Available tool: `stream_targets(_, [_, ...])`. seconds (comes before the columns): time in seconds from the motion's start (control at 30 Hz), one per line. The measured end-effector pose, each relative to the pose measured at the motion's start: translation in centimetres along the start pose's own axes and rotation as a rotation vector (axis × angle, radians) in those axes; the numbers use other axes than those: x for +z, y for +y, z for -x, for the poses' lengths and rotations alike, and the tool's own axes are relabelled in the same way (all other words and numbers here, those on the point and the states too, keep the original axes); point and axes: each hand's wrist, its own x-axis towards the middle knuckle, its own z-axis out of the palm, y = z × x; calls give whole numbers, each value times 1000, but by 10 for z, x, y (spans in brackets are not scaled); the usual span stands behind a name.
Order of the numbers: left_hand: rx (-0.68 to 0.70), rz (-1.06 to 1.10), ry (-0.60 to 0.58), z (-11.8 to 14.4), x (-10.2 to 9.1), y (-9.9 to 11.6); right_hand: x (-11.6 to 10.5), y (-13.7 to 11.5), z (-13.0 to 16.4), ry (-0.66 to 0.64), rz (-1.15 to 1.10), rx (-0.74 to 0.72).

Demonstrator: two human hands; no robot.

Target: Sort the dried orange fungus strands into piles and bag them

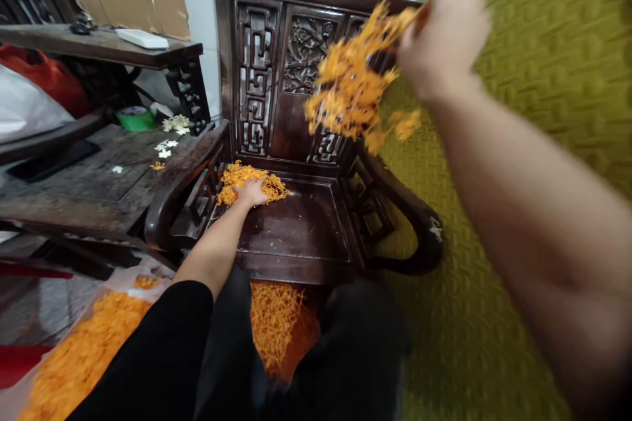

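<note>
My right hand, blurred by motion, is raised at the upper right, closed around a bunch of orange flower-like pieces. The bunch hangs to the left of my fist in front of the chair back. On the dark carved wooden chair, a pile of similar orange pieces lies at the back left of the seat. My left hand rests on this pile with its fingers spread, some tips hidden among the pieces.
Below the seat, between my knees, is a red container with orange strands. A plastic bag of orange pieces is at lower left. Green tape and white flower pieces lie on the side table. A yellow-green textured surface rises at right.
</note>
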Motion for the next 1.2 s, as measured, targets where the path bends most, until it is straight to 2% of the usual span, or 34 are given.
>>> stream_targets(0.03, [11, 2, 29, 4, -7, 2, 11, -5, 13, -31, -68, 21])
stream_targets(0.1, [33, -7, 82, 11, -17, 6, 47, -21, 57, -334, -181, -64])
stream_targets(0.13, [50, -17, 101, 14, -21, 8, 68, -30, 85, -384, -191, -51])
stream_targets(0.2, [112, -41, 119, 21, -23, 14, 111, -48, 146, -405, -203, -2])
stream_targets(0.23, [161, -54, 113, 24, -22, 18, 130, -55, 174, -510, -214, -4])
stream_targets(0.27, [222, -68, 96, 28, -20, 22, 147, -61, 200, -696, -218, -12])
stream_targets(0.33, [366, -101, 28, 34, -12, 31, 174, -69, 240, -907, -235, -30])
stream_targets(0.4, [500, -141, -64, 40, -1, 40, 193, -70, 264, -1041, -241, -51])
stream_targets(0.47, [579, -187, -144, 42, 11, 48, 205, -68, 274, -1110, -263, -80])
stream_targets(0.6, [571, -265, -244, 36, 27, 60, 219, -55, 266, -1174, -365, -113])
stream_targets(0.73, [464, -298, -290, 26, 31, 69, 224, -39, 249, -1107, -368, -54])
stream_targets(0.83, [384, -300, -296, 21, 25, 73, 221, -23, 241, -1069, -320, -32])
stream_targets(0.93, [262, -310, -240, 17, 9, 64, 209, -6, 234, -1016, -255, -8])
stream_targets(1.0, [148, -316, -149, 13, -8, 48, 195, 5, 228, -918, -189, 60])
stream_targets(1.07, [27, -311, -31, 12, -28, 24, 179, 15, 220, -661, -156, 183])
stream_targets(1.13, [-90, -296, 77, 13, -45, -2, 160, 23, 212, -278, -192, 275])
stream_targets(1.2, [-194, -278, 142, 17, -55, -25, 140, 30, 204, 76, -262, 285])
